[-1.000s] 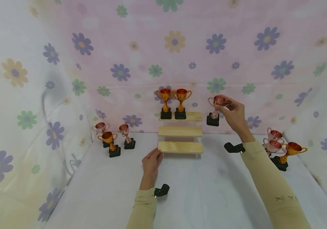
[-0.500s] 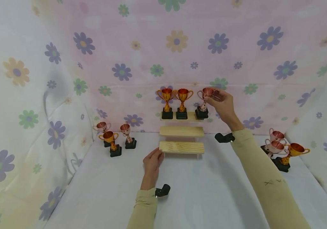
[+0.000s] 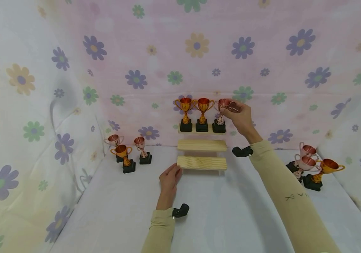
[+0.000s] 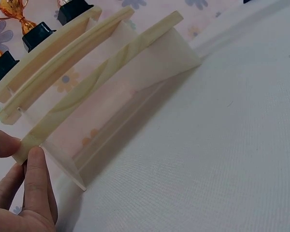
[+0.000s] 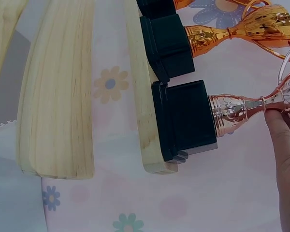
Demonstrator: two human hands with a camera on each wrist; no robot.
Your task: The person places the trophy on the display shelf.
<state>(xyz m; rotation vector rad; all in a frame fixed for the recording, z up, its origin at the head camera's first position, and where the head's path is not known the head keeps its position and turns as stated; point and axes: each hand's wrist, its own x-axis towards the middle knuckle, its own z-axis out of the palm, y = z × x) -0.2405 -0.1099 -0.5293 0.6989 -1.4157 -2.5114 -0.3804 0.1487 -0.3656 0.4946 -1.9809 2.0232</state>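
Floral cloth; right hand pinches coppery trophy

White cloth-covered table, bearing a three-tier wooden step shelf at the back. Two gold trophies and one copper trophy along the top tier. Three trophies grouped far left, three more far right on the cloth.
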